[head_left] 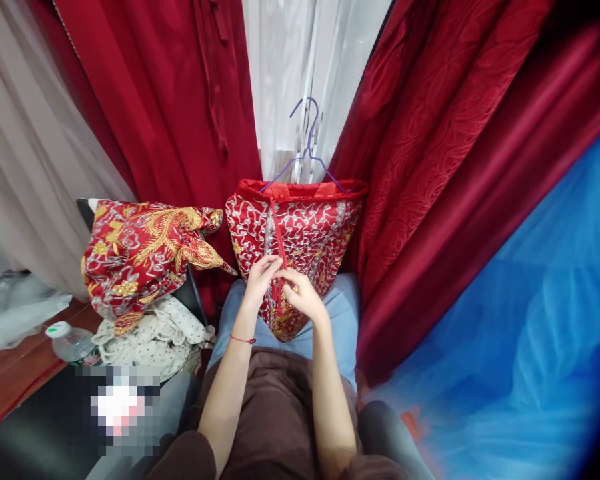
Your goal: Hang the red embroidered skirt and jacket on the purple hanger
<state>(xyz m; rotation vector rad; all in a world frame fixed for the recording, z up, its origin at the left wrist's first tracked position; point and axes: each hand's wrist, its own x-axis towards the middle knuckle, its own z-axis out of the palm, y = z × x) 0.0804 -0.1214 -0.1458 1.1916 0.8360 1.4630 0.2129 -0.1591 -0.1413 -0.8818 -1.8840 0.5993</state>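
Observation:
A red embroidered skirt (320, 233) with silver and gold patterns hangs from a purple wire hanger (309, 143) in front of my knees. From its waistband a narrow red ribbon (279, 230) runs down its front to my fingers. My left hand (261, 280) pinches the ribbon, thumb and fingers together. Just right of it, my right hand (303, 291) has its fingertips closed on the same ribbon. Both hands meet in front of the skirt, and the lower part of the ribbon dangles beneath them.
At left, a red garment with gold embroidery (145, 250) is draped over a black chair (197, 297). Below lie a dotted white cloth (155, 337) and a clear bottle (73, 341). Red curtain-like fabric (175, 87) hangs behind; blue tulle (540, 333) spreads at right.

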